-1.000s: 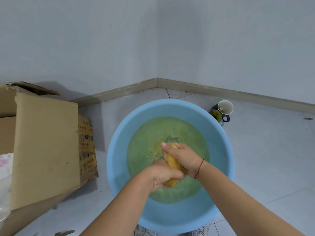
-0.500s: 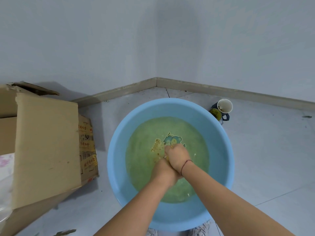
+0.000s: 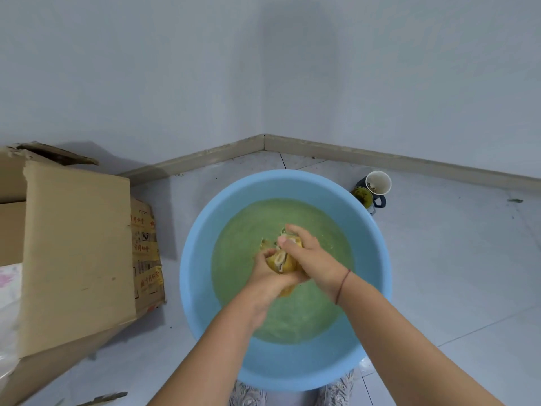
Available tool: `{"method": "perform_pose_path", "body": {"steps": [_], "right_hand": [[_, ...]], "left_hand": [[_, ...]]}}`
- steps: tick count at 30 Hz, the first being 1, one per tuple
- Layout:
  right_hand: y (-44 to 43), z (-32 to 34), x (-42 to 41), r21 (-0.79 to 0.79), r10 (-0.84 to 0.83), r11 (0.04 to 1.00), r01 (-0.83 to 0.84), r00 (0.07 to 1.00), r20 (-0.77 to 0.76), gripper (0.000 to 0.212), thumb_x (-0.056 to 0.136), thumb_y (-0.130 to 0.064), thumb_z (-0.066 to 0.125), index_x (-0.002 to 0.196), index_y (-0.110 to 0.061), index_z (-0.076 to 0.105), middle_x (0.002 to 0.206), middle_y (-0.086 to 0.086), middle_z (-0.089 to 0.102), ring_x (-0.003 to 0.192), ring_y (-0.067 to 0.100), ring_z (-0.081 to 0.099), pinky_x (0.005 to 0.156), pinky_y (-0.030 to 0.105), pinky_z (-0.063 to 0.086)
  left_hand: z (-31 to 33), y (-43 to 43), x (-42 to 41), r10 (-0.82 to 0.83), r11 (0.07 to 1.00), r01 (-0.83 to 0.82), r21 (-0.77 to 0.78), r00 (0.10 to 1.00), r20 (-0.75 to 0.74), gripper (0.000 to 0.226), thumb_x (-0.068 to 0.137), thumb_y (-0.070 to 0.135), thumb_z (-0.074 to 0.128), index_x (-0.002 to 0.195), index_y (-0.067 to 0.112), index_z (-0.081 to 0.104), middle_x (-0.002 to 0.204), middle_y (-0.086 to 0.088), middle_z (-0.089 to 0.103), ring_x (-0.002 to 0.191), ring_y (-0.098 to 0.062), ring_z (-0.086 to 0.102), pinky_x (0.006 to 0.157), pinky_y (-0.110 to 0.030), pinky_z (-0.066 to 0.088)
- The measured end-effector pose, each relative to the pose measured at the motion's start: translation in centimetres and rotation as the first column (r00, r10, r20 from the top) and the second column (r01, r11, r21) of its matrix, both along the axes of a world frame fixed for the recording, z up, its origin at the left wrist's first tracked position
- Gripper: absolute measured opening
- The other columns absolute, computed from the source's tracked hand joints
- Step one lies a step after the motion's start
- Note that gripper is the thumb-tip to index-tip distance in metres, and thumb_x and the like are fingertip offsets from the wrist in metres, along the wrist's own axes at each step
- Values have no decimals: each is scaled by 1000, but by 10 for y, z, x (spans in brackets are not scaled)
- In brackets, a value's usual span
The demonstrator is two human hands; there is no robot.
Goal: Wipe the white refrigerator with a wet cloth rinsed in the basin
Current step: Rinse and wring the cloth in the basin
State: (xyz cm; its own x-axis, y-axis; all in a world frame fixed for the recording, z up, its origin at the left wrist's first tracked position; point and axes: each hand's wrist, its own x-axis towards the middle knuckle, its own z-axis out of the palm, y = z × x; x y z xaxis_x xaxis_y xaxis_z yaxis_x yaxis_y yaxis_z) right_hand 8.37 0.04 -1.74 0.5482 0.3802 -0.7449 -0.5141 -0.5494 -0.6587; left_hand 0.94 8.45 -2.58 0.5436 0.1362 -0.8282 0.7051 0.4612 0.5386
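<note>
Two hands, left (image 3: pixel 263 275) and right (image 3: pixel 313 259), gripping cloth (image 3: pixel 282 263) over basin (image 3: pixel 195 259) centre, cardboard box (image 3: pixel 76 244) near left rim, floor (image 3: pixel 453 273) stretching right.

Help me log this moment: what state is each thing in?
Basin: part-filled with greenish water.
Cloth: bunched, squeezed over the basin.
Left hand: grips the cloth.
Right hand: grips the cloth.
Cardboard box: open, flap raised.
White cup: upright, behind the basin.

Tiled floor (image 3: pixel 453 273) carried blue basin (image 3: pixel 194 259) at ctr; cardboard box (image 3: pixel 76 244) beside it, L; white cup (image 3: pixel 378 182) near rim, far R.
</note>
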Motion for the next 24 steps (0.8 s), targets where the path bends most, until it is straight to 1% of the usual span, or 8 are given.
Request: {"method": "perform_pose_path", "body": {"steps": [2, 6, 10, 14, 17, 20, 22, 24], "right_hand": [[-18, 7, 2, 104, -57, 991, 80, 976, -211, 46, 90, -37, 58, 134, -38, 44, 133, 0, 53, 120, 18, 52, 101, 38, 45], [-52, 16, -4, 273, -90, 945, 182, 943, -319, 61, 79, 9, 57, 132, -18, 46, 124, 12, 57, 98, 24, 58, 71, 28, 53], [-66, 25, -11, 295, 78, 955, -29, 984, -159, 57, 64, -4, 68, 120, -8, 55, 112, 7, 64, 90, 11, 65, 77, 22, 52], [-50, 56, 3, 355, -9, 935, 19, 1000, -30, 66, 69, -35, 75, 128, -16, 52, 123, -1, 64, 111, 12, 61, 94, 28, 50], [-31, 72, 14, 288, -8, 957, -31, 991, 132, 53, 74, -38, 79, 119, -21, 58, 111, -6, 70, 103, 9, 66, 86, 25, 53], [-19, 72, 19, 235, -203, 959, 156, 960, 192, 32, 76, -26, 76, 105, -16, 67, 101, -1, 74, 99, 17, 68, 85, 29, 55], [-17, 69, 21, 278, -343, 908, 312, 937, 71, 35, 75, -28, 73, 104, -8, 68, 101, 7, 73, 100, 26, 68, 87, 38, 55], [-19, 69, 24, 319, -389, 869, 377, 921, -30, 44, 73, -30, 70, 107, -2, 66, 105, 14, 72, 101, 30, 68, 88, 43, 54]], "left_hand": [[7, 11, -1, 135, 989, -132, -70, 990, 32, 94, 49, 21, 93, 128, 18, 42, 112, -4, 69, 98, -19, 67, 87, -35, 52], [26, 32, 8, 415, 875, -351, -333, 898, 147, 63, 70, 13, 79, 127, 10, 52, 98, -1, 69, 84, -14, 65, 73, -34, 54], [51, 41, 17, 438, 831, -328, -451, 884, 165, 37, 70, -5, 63, 105, 6, 61, 94, -11, 64, 88, -22, 64, 81, -39, 52], [75, 38, 28, 459, 713, -276, -645, 879, 130, 44, 91, 29, 46, 128, 6, 56, 123, -16, 64, 115, -31, 60, 95, -49, 48], [82, 38, 36, 366, 743, -172, -647, 914, 176, 60, 97, 52, 34, 136, 9, 51, 135, -17, 56, 125, -31, 54, 106, -47, 41], [83, 40, 41, 333, 777, -164, -607, 926, 176, 70, 92, 60, 31, 135, 9, 51, 133, -17, 57, 123, -30, 55, 105, -47, 39], [83, 45, 41, 295, 855, -163, -493, 934, 201, 67, 86, 58, 45, 133, 10, 53, 130, -17, 60, 118, -30, 59, 99, -50, 45], [77, 52, 40, 178, 958, -128, -256, 966, 185, 63, 73, 32, 74, 129, 12, 53, 123, -14, 65, 109, -31, 65, 91, -51, 52]]}}
